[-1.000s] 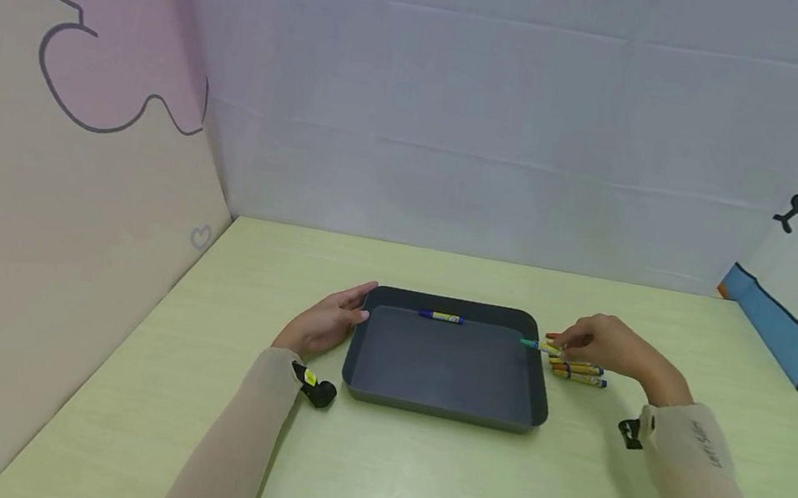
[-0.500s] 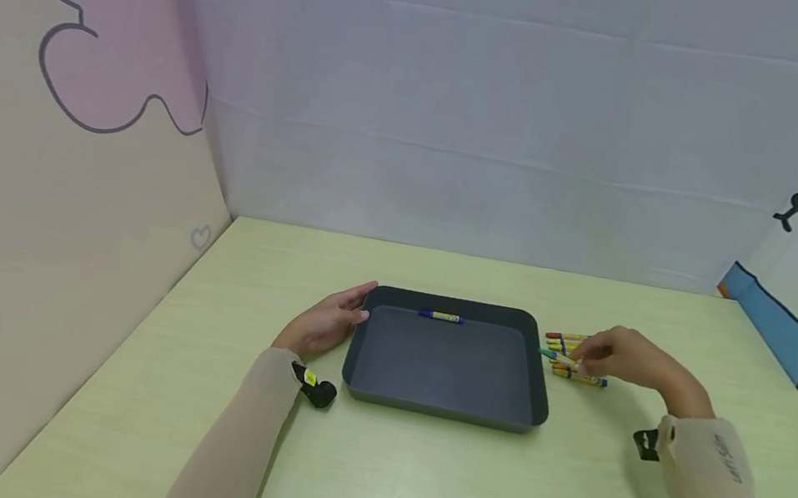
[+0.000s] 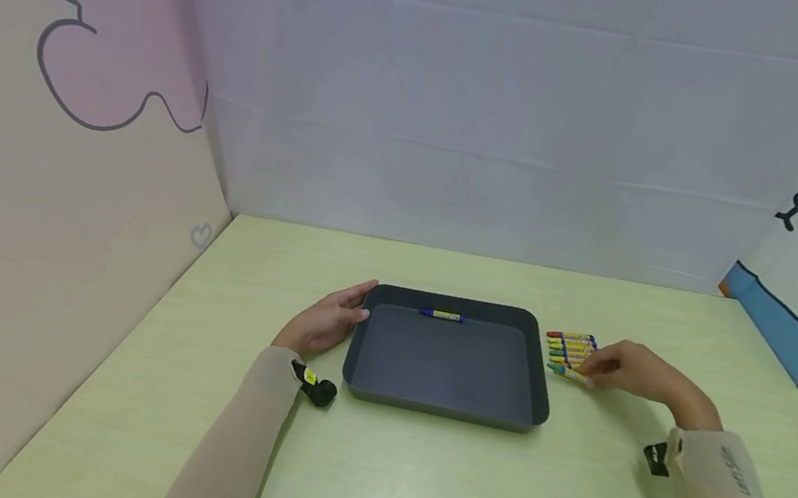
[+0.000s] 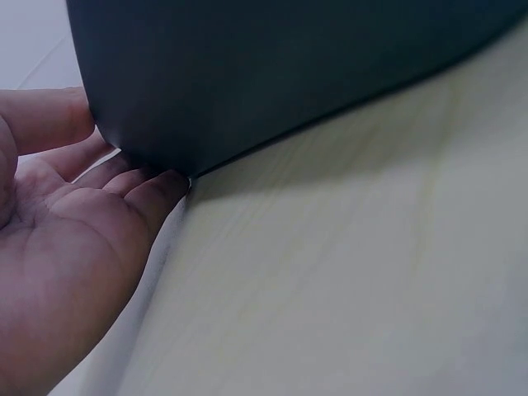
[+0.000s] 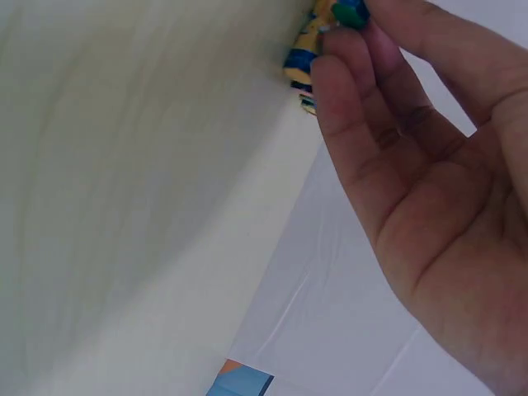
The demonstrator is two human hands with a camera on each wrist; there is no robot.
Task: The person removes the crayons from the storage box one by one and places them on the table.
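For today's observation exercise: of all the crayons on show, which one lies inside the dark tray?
The blue-tipped crayon, lying alone along the tray's far wall. All the other crayons sit in a row on the table, right of the tray.

Legible text: none. Right sleeve [image 3: 724,485] carries a short line of dark lettering near the cuff; too small and blurred to read in the head view. Crayons [image 3: 570,354] and the single crayon in the tray [image 3: 441,315] have printed yellow wrappers; print not resolvable. Wrist views show no lettering.
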